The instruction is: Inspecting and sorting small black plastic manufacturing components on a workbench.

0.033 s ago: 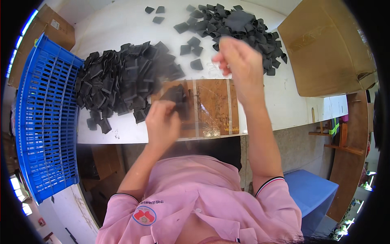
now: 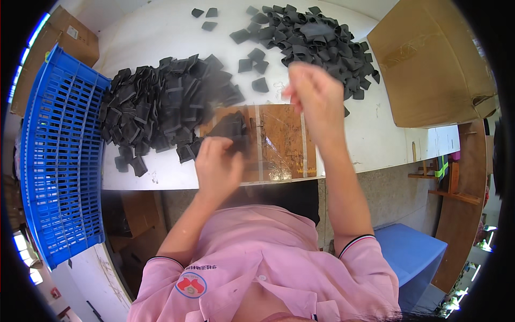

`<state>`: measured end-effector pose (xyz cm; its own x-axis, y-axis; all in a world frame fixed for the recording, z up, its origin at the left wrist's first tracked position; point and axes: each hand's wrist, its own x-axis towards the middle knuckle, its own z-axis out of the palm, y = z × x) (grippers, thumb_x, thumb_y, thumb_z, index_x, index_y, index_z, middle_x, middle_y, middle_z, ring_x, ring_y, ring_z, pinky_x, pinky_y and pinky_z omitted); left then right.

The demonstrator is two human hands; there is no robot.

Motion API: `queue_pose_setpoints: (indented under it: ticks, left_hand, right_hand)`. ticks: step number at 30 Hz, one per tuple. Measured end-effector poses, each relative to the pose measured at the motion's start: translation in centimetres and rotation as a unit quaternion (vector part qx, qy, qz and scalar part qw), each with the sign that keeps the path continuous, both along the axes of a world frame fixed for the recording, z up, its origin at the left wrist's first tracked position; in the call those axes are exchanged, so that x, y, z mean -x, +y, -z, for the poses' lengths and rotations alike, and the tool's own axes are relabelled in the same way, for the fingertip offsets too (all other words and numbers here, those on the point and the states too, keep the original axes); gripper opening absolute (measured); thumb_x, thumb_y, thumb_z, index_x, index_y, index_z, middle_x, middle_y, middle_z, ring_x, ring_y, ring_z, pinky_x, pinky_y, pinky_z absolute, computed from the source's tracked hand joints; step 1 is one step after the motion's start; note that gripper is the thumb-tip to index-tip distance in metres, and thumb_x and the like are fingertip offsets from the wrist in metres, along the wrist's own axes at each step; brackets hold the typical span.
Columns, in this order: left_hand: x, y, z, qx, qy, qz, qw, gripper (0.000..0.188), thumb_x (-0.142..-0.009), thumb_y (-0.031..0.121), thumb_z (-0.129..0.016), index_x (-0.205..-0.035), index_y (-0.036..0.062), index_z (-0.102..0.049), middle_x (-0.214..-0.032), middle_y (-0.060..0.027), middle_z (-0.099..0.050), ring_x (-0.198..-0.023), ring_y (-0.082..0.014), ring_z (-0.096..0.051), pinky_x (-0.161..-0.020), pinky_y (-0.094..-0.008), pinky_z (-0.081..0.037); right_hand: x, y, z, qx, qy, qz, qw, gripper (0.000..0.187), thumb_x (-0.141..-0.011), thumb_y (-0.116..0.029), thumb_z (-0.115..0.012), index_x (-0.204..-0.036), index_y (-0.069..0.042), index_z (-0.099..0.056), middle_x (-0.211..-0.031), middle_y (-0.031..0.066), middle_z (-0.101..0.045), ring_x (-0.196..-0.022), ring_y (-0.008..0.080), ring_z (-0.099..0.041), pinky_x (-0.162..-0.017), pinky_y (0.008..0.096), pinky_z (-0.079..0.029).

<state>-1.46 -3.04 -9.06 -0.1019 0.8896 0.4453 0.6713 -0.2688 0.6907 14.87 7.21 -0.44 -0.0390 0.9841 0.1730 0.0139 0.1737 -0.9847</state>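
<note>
My left hand (image 2: pixel 219 167) is at the near left of a brown taped board (image 2: pixel 281 142), close to several dark fabric pieces (image 2: pixel 229 126) lying on it. Its fingers are bent, the thumb stands apart from them, and no piece shows in the grasp. My right hand (image 2: pixel 317 99) is raised above the board's far right, blurred, with its fingers curled in and nothing visible in them. Beyond it lies a heap of small dark grey folded pieces (image 2: pixel 343 59). One blurred grey piece (image 2: pixel 316 30) appears over that heap. A second, denser pile of black pieces (image 2: pixel 155 104) spreads to the left.
A blue plastic crate (image 2: pixel 63 155) stands at the table's left edge. A large cardboard box (image 2: pixel 429 64) takes up the right side. Several loose pieces (image 2: pixel 245 65) lie between the piles on the white table (image 2: pixel 370 145). A blue stool (image 2: pixel 410 252) is at the lower right.
My right hand has come slightly nearer and left. My left hand has shifted a little down and right. The grey piece over the far heap looks smaller and more blurred.
</note>
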Motion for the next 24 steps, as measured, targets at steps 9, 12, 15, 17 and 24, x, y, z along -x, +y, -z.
queue_pose_setpoints:
  ticks: [9, 12, 15, 17, 24]
  left_hand:
    - [-4.0, 1.7, 2.7, 0.148, 0.153, -0.099, 0.972, 0.023, -0.073, 0.018, -0.062, -0.078, 0.0002, -0.048, -0.079, -0.0164, -0.053, -0.068, -0.0338, -0.055, -0.057, -0.0402, -0.045]
    - [-3.6, 1.7, 3.7, 0.176, 0.165, -0.081, 0.967, 0.016, -0.072, 0.014, -0.060, -0.076, 0.0018, -0.049, -0.076, -0.0161, -0.055, -0.068, -0.0337, -0.057, -0.057, -0.0412, -0.046]
    - [-2.4, 1.5, 3.9, 0.141, 0.129, -0.054, 0.980, 0.009, -0.071, 0.006, -0.058, -0.072, 0.0008, -0.050, -0.069, -0.0154, -0.054, -0.063, -0.0328, -0.056, -0.055, -0.0397, -0.046]
    - [-1.6, 1.5, 3.8, 0.112, 0.067, -0.036, 0.991, 0.007, -0.073, 0.000, -0.058, -0.069, -0.0003, -0.053, -0.059, -0.0095, -0.054, -0.053, -0.0220, -0.056, -0.049, -0.0298, -0.045]
    - [-0.8, -0.6, -1.4, 0.299, -0.389, 0.045, 0.870, 0.005, -0.080, 0.002, -0.058, -0.075, 0.0019, -0.057, -0.062, 0.0001, -0.056, -0.051, -0.0041, -0.051, -0.044, -0.0164, -0.040]
  right_hand:
    - [-1.0, -7.8, 7.9, 0.218, 0.001, -0.074, 0.973, 0.016, -0.085, -0.013, -0.053, -0.082, 0.001, -0.059, -0.062, 0.0011, -0.056, -0.055, 0.0048, -0.049, -0.051, 0.0187, -0.041]
    - [-1.2, -8.0, 8.4, 0.243, -0.008, -0.073, 0.967, 0.015, -0.085, -0.013, -0.053, -0.082, 0.001, -0.059, -0.062, 0.0010, -0.056, -0.055, 0.0049, -0.050, -0.051, 0.0189, -0.041]
    - [-1.0, -8.0, 8.8, 0.233, -0.022, -0.085, 0.968, 0.014, -0.084, -0.013, -0.054, -0.082, 0.000, -0.059, -0.061, 0.0015, -0.056, -0.055, 0.0054, -0.050, -0.050, 0.0194, -0.041]
    - [-0.7, -8.0, 8.8, 0.226, -0.032, -0.092, 0.969, 0.014, -0.084, -0.013, -0.054, -0.083, 0.000, -0.059, -0.061, 0.0018, -0.056, -0.055, 0.0057, -0.050, -0.050, 0.0197, -0.040]
    - [1.8, -8.7, 7.9, 0.054, -0.052, -0.062, 0.995, 0.019, -0.072, -0.007, -0.067, -0.088, 0.002, -0.061, -0.071, 0.0066, -0.059, -0.058, 0.0104, -0.054, -0.051, 0.0241, -0.042]
